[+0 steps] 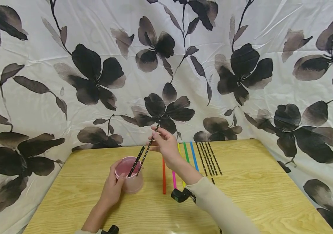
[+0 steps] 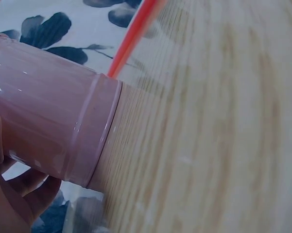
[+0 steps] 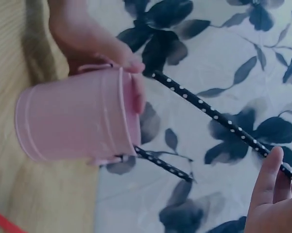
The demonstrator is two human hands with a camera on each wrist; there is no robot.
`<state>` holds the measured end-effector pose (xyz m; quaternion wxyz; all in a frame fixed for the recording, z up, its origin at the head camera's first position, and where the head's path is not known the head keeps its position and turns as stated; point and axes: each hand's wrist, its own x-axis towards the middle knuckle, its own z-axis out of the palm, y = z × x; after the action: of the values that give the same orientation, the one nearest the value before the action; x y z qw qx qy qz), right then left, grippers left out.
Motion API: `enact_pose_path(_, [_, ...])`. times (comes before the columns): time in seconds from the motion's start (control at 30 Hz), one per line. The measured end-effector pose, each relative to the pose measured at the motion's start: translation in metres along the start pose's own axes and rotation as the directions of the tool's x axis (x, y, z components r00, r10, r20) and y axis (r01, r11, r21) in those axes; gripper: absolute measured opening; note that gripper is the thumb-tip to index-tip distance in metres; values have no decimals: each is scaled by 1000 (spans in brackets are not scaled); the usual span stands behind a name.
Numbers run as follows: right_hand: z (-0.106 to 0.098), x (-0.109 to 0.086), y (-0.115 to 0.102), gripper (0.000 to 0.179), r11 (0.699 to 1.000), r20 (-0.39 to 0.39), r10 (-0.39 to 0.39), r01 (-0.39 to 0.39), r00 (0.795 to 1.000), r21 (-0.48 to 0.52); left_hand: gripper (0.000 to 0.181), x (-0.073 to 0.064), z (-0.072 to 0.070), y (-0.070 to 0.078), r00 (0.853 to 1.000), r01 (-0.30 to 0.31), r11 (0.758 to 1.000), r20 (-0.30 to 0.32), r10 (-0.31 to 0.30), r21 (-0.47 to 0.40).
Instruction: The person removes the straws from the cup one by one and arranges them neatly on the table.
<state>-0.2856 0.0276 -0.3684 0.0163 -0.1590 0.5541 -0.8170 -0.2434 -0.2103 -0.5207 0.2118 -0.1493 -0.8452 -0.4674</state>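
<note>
A small pink bucket (image 1: 133, 186) stands on the table, and my left hand (image 1: 111, 189) grips its left side, thumb near the rim. In the left wrist view, fingers curl around the bucket wall (image 2: 48, 107). A black straw with white dots (image 1: 136, 161) leans inside the bucket, its upper end sticking out over the rim. My right hand (image 1: 167, 148) pinches another black dotted straw (image 1: 147, 150) close to its upper end. In the right wrist view, the lower end of this held straw (image 3: 204, 108) is just outside the bucket's mouth, apart from the rim.
Right of the bucket lies a row of straws: red (image 1: 164, 178), pink (image 1: 174, 179), yellow (image 1: 179, 148), green (image 1: 186, 152), blue (image 1: 194, 156) and several black dotted ones (image 1: 208, 159). My right forearm covers part of the row. Floral cloth (image 1: 201, 113) hangs behind the wooden table (image 1: 242, 182).
</note>
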Motion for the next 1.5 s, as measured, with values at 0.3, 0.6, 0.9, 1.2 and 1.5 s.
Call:
enact_pose_path(0.3, [-31, -23, -27, 45, 982, 75, 107, -94, 991, -162, 53, 0, -1, 0, 1000, 9, 1000, 6, -9, 14])
enact_pose_path(0.6, [-84, -51, -40, 23, 933, 26, 121, -105, 992, -344, 52, 0, -2, 1, 998, 58, 998, 5, -58, -10])
enact_pose_path(0.9, [-141, -83, -40, 20, 832, -49, 118, -126, 992, -541, 52, 0, -2, 1, 999, 43, 999, 4, -43, -7])
enact_pose_path(1.2, [-187, -109, -29, 21, 769, -140, 112, -175, 984, -615, 54, 4, -1, 3, 999, 49, 998, 22, -48, -44])
enact_pose_path(1.5, [-226, -131, -12, 23, 730, -209, 159, -257, 965, -633, 53, 0, 1, 0, 998, 60, 998, 33, -59, -22])
